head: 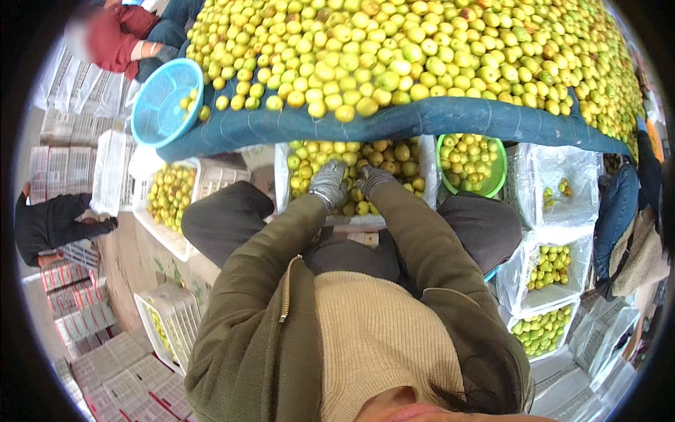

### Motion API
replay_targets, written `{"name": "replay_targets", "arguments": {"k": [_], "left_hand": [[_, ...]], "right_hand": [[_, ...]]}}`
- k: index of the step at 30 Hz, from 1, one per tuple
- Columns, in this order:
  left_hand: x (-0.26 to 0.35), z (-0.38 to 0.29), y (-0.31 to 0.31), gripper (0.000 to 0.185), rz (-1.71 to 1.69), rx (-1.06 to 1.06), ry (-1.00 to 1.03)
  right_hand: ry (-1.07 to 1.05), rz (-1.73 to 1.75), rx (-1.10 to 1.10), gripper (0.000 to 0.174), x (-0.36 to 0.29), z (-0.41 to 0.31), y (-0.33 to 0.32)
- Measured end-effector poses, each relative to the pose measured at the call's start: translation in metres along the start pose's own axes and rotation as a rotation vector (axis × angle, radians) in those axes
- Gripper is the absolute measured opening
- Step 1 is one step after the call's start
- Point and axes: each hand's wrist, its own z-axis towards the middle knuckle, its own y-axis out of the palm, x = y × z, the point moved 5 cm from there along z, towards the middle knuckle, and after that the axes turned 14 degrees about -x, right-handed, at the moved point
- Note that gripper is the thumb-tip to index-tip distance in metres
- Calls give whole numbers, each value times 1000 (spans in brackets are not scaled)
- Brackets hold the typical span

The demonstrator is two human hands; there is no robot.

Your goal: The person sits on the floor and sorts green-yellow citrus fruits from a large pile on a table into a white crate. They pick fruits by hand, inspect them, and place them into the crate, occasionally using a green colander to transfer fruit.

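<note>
A plastic-lined crate (282, 176) of small yellow-green fruits, jujubes by their look, stands between the person's knees. My left hand (329, 184), in a grey glove, rests on the fruits in the crate's middle left. Just right of it, my right hand (373, 179), gloved too, reaches into the crate with its fingertips among browner fruits. Whether either hand grips a fruit cannot be told. Beyond the crate, a large heap of the same fruits (369, 58) lies behind the rolled edge of a blue cloth (448, 117).
A light-blue basket (163, 103) tilts at the heap's left corner; a green basket (498, 182) of fruits stands right of the crate. Lined crates (585, 242) line the right side, and a white crate (195, 184) of fruits stands left. Other people (58, 224) are at the sides.
</note>
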Motion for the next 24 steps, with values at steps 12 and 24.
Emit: {"name": "replay_targets", "arguments": {"k": [12, 24], "left_hand": [[43, -23, -66, 31, -137, -136, 115], [104, 27, -304, 26, -388, 606, 518]], "right_hand": [[-561, 589, 37, 39, -8, -116, -106], [-749, 2029, 618, 23, 77, -88, -191]]}}
